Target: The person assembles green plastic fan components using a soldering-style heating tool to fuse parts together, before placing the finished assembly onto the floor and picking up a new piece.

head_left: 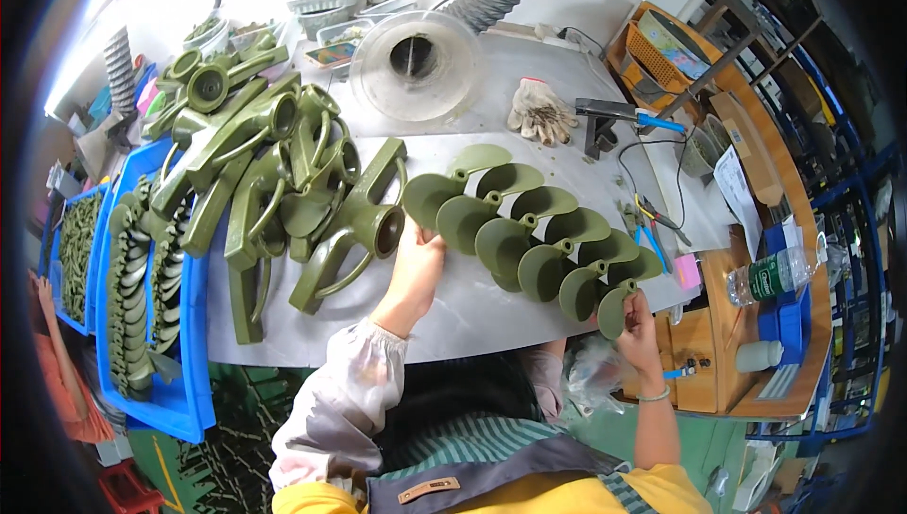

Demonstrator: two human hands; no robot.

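A slanting row of olive-green propellers (505, 244), with rounded blades and small hubs, lies across the grey tabletop in front of me. My left hand (417, 266) is closed at the row's left end, its thumb against a blade and its fingertips hidden beneath. At the near right end, my right hand (641, 333) pinches the edge of the last propeller (612, 314). Left of my left hand, several olive-green housings (354, 235) with round openings and curved handles are heaped. One loose green propeller (307, 212) rests among them.
Blue bins (196, 325) of green parts stand at the left. Behind the row are a clear round hood (416, 65), a stained glove (541, 110) and a blue-handled tool (624, 115). Pliers (657, 214) and a plastic bottle (770, 276) are at right. Another person's arm (61, 339) shows far left.
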